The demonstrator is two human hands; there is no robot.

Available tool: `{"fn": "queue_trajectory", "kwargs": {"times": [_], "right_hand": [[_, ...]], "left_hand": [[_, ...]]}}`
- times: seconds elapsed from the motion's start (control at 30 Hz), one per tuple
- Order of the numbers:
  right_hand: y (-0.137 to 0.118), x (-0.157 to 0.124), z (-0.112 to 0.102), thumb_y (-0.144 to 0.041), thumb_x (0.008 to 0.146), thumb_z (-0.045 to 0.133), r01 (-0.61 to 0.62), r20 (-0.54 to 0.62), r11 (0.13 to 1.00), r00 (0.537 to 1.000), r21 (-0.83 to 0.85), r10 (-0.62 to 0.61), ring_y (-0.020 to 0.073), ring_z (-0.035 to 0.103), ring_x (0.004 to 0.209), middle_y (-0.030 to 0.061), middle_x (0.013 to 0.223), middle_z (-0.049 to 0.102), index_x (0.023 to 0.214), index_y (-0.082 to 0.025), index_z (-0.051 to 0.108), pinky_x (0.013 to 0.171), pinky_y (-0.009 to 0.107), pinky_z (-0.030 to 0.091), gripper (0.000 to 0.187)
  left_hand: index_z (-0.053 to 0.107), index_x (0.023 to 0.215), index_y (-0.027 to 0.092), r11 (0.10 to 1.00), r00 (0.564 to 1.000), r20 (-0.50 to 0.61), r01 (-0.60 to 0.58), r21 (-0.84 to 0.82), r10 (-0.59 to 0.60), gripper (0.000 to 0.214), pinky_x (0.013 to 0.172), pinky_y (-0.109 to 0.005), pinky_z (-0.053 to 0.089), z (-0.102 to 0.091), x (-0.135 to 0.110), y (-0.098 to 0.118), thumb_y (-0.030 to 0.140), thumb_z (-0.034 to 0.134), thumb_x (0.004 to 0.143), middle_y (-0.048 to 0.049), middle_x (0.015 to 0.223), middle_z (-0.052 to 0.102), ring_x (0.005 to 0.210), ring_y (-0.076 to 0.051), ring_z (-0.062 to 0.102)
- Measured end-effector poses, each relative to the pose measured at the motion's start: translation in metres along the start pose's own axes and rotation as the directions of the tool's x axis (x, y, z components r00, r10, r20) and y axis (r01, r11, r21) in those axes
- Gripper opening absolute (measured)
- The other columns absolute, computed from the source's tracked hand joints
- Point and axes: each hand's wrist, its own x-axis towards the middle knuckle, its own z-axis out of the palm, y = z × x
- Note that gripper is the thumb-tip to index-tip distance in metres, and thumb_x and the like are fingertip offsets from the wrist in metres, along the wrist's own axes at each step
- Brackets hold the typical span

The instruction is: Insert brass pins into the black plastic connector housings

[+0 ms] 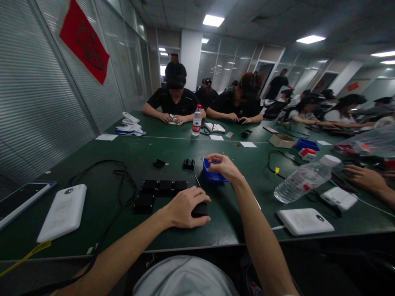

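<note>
My left hand [187,206] rests on the table with thumb and fingers around a small black box [200,210]. My right hand [224,166] is over a small blue tray [213,176], its thumb and fingertips drawn together; whatever lies between them is too small or hidden to make out. Left of my hands, several similar black boxes [164,187] stand in a row, with another black box [144,202] in front of them. A thin metallic rod [196,180] lies between the left hand and the tray. Beyond sit an open black part [189,164] and a smaller black piece [159,163].
A white power bank [63,211] and a phone [24,201] lie at left beside a black cable [128,181]. At right are a tilted water bottle [305,181] and another white power bank [305,221]. People sit across the green table [101,150]; a neighbour's hand [367,179] is at far right.
</note>
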Motion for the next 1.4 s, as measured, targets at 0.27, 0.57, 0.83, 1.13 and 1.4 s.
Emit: {"fn": "queue_trajectory", "kwargs": {"times": [0.27, 0.57, 0.83, 1.13, 1.4], "right_hand": [[-0.003, -0.006, 0.016, -0.002, 0.050, 0.083, -0.010, 0.266, 0.958, 0.962, 0.286, -0.069, 0.0047, 0.056, 0.065, -0.0028, 0.094, 0.062, 0.096, -0.019, 0.071, 0.069, 0.024, 0.060, 0.050], [0.000, -0.014, 0.041, 0.000, 0.054, 0.087, 0.025, 0.485, 0.956, 0.857, 0.292, -0.171, 0.0080, 0.063, 0.076, 0.0020, 0.108, 0.065, 0.104, -0.020, 0.073, 0.064, 0.018, 0.058, 0.055], [0.002, -0.014, 0.042, -0.001, 0.055, 0.088, 0.035, 0.499, 0.954, 0.846, 0.297, -0.187, 0.0081, 0.063, 0.077, 0.0005, 0.105, 0.065, 0.105, -0.020, 0.072, 0.068, 0.018, 0.058, 0.055], [0.004, -0.013, 0.037, -0.003, 0.058, 0.089, 0.070, 0.519, 0.961, 0.830, 0.267, -0.204, 0.0081, 0.064, 0.076, 0.0007, 0.106, 0.066, 0.109, -0.020, 0.073, 0.067, 0.019, 0.056, 0.056], [0.000, -0.017, 0.036, -0.012, 0.073, 0.085, 0.047, 0.593, 0.973, 0.786, 0.225, -0.175, 0.0087, 0.066, 0.067, -0.0032, 0.079, 0.069, 0.111, -0.017, 0.072, 0.064, 0.018, 0.056, 0.041]], "left_hand": [[0.065, 0.106, 0.021, 0.997, 0.950, -0.310, 0.061, 0.057, -0.040, 0.014, 0.089, -0.039, 0.055, -0.001, 0.003, -0.001, 0.029, 0.061, 0.096, -0.0077, 0.105, 0.070, 0.097, -0.023, 0.066], [0.058, 0.101, 0.022, 0.976, 0.829, -0.533, 0.216, 0.026, -0.169, 0.004, 0.082, -0.032, 0.055, 0.007, 0.004, -0.007, 0.025, 0.055, 0.101, -0.0038, 0.097, 0.067, 0.093, -0.020, 0.068], [0.059, 0.100, 0.022, 0.967, 0.805, -0.556, 0.253, 0.005, -0.208, 0.008, 0.082, -0.032, 0.055, 0.005, 0.004, -0.005, 0.025, 0.053, 0.103, -0.0034, 0.096, 0.067, 0.092, -0.019, 0.068], [0.061, 0.102, 0.021, 0.969, 0.803, -0.551, 0.246, -0.039, -0.226, 0.013, 0.084, -0.031, 0.054, 0.002, 0.005, -0.004, 0.023, 0.049, 0.105, -0.0048, 0.099, 0.068, 0.095, -0.019, 0.068], [0.062, 0.103, 0.021, 0.964, 0.786, -0.567, 0.257, -0.063, -0.246, 0.012, 0.082, -0.031, 0.054, 0.001, 0.005, -0.006, 0.022, 0.049, 0.105, -0.0053, 0.101, 0.069, 0.095, -0.020, 0.068]]}}
